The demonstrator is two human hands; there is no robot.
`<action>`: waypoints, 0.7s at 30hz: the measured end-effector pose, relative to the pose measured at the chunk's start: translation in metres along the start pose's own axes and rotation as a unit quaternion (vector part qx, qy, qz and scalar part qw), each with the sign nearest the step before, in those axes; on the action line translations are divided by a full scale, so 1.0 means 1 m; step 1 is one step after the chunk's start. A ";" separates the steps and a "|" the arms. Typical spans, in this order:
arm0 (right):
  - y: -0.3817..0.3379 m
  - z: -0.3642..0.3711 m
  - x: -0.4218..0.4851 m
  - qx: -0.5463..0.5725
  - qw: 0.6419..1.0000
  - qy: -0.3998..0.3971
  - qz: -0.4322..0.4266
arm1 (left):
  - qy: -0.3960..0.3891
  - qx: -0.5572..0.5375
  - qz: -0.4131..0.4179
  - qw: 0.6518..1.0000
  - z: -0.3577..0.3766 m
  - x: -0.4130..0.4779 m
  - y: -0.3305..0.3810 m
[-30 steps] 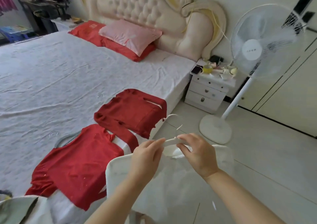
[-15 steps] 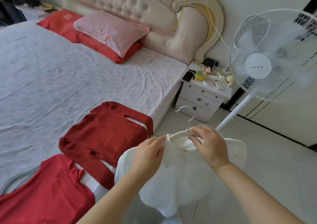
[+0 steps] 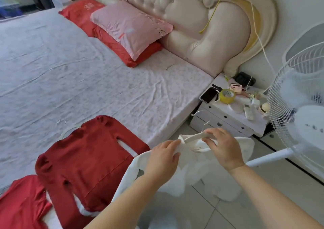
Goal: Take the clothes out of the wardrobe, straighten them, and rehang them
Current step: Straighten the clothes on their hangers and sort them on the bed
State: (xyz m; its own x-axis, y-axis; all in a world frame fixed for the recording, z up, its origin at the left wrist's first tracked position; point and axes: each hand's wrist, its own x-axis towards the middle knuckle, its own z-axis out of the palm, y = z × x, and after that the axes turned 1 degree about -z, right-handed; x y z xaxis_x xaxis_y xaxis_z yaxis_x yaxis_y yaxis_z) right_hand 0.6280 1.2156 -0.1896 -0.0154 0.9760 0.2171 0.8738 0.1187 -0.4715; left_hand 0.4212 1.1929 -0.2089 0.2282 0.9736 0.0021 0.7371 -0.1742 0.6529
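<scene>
Standing at the bedside, head view only. A white garment point(image 3: 201, 169) hangs in the air over the tiled floor point(image 3: 263, 202), just off the bed's point(image 3: 87, 70) edge, held up by both hands at the neckline.

- Left hand point(image 3: 163, 160): grip closed, fingers and thumb pinching the collar fabric at the near end of a white hanger point(image 3: 193, 137). Probably tugging the neck opening over the hanger's shoulder.
- Right hand point(image 3: 226, 149): grip curled over the hanger's arm, thumb underneath against the collar. This hand seems to carry the weight and keep the hanger level.
- The hanger's hook pokes up past the right knuckles. How well the garment sits on the far shoulder is hidden by that hand.

On the bed, a red top point(image 3: 87, 158) lies flat and smoothed, with a pale hanger showing at its neck. A second red garment point(image 3: 22, 202) lies beside it, apparently laid out for rehanging.

A nightstand point(image 3: 228, 121) and a pedestal fan point(image 3: 301, 116) stand beyond.
</scene>
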 end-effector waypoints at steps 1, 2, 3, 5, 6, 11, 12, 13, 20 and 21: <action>0.007 0.000 0.014 0.001 1.000 -0.007 -0.002 | -0.005 -0.004 -0.009 1.000 0.004 0.014 0.002; 0.014 0.001 0.029 0.002 1.000 -0.012 -0.002 | -0.010 -0.009 -0.017 1.000 0.007 0.028 0.003; 0.020 0.001 0.045 0.003 1.000 -0.014 -0.002 | -0.015 -0.015 -0.021 1.000 0.009 0.044 0.004; 0.032 0.003 0.078 0.000 1.000 -0.016 -0.008 | -0.023 -0.027 -0.029 0.999 0.013 0.075 0.003; 0.037 0.006 0.095 -0.004 1.000 -0.019 -0.010 | -0.028 -0.031 -0.032 0.999 0.015 0.091 0.002; 0.052 0.027 0.175 -0.018 0.999 -0.030 -0.027 | -0.042 -0.037 -0.042 0.998 0.016 0.168 -0.022; 0.051 0.034 0.191 -0.016 0.999 -0.038 -0.035 | -0.042 -0.039 -0.050 0.997 0.014 0.181 -0.028; 0.050 0.041 0.206 -0.014 0.998 -0.044 -0.041 | -0.041 -0.042 -0.058 0.997 0.012 0.193 -0.035; 0.024 0.091 0.311 0.001 0.991 -0.096 -0.096 | 0.005 -0.041 -0.121 0.992 -0.021 0.258 -0.082; 0.019 0.099 0.327 0.005 0.989 -0.104 -0.110 | 0.014 -0.042 -0.135 0.990 -0.025 0.266 -0.089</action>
State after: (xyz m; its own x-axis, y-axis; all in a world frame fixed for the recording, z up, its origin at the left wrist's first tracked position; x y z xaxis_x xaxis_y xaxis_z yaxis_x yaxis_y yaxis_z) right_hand 0.5910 1.5547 -0.2123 -0.3040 0.9430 0.1350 0.8341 0.3320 -0.4405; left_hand 0.4002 1.4712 -0.2479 0.0119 0.9870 -0.1604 0.7135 0.1040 0.6929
